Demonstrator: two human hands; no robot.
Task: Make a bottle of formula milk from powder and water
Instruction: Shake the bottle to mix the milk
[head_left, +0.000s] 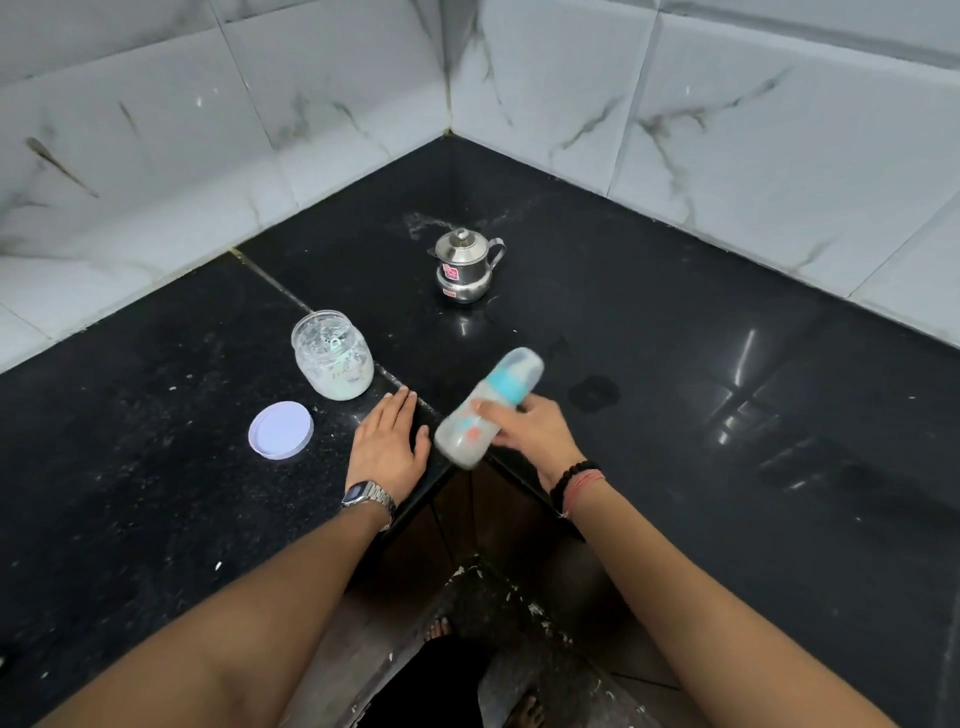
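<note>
My right hand (530, 431) grips a baby bottle (483, 410) around its middle, above the counter's inner corner. The bottle is tilted, its blue collar and clear cap pointing up and to the right, and it is motion-blurred. Whitish liquid shows in its lower part. My left hand (389, 441) lies flat, palm down, on the black counter (156, 467) just left of the bottle, holding nothing. An open clear jar of white powder (333, 356) with a scoop inside stands beyond my left hand. Its white lid (281, 430) lies flat to the left.
A small steel pot with lid, spout and handle (466, 265) stands farther back near the corner. Marble-tiled walls (727, 130) close the counter on two sides. A dark wet patch (595, 393) lies right of the bottle. The counter's inner edge drops to the floor between my arms.
</note>
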